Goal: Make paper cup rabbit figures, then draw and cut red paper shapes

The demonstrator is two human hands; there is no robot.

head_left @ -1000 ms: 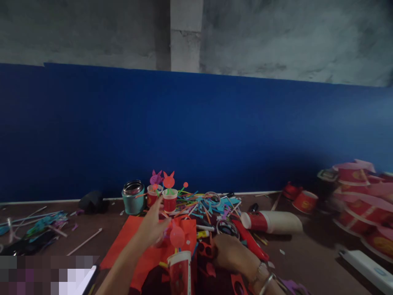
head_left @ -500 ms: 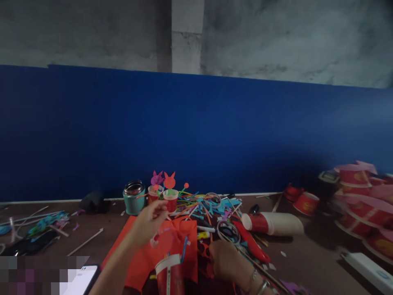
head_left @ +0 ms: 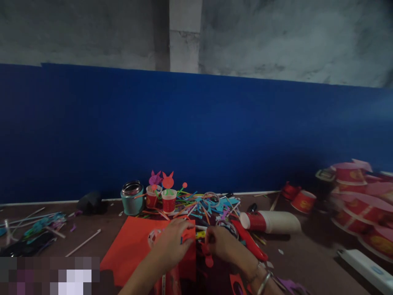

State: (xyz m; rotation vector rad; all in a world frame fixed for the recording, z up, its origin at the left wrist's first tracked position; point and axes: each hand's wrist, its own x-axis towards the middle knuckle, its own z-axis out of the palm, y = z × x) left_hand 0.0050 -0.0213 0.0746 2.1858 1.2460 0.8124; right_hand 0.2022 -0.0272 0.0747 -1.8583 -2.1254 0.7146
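My left hand (head_left: pixel 174 241) reaches over an orange-red paper sheet (head_left: pixel 125 246), its thumb and fingers apart and nothing seen between them. Beneath it is a red paper cup (head_left: pixel 172 282), mostly hidden by the hand and forearm. My right hand (head_left: pixel 219 243), wearing bracelets at the wrist, has curled fingers beside the sheet's right edge; what they hold, if anything, is hidden. Just below those fingertips shows a small red paper disc (head_left: pixel 209 261). A yellow marker (head_left: pixel 200 234) lies between the two hands. A roll of tape (head_left: pixel 153 237) sits on the sheet.
Two decorated cups (head_left: pixel 168 203) with paper animal heads stand behind, beside a teal thermos jar (head_left: pixel 132 198). Coloured strips and straws (head_left: pixel 211 207) are heaped at the back. Rightward lie a stack of paper cups (head_left: pixel 276 222), a white device (head_left: pixel 367 268) and more red cups (head_left: pixel 359 209).
My left hand has come down and to the right, over the upright red cup's place. My right hand has moved slightly up. The view has shifted a little.
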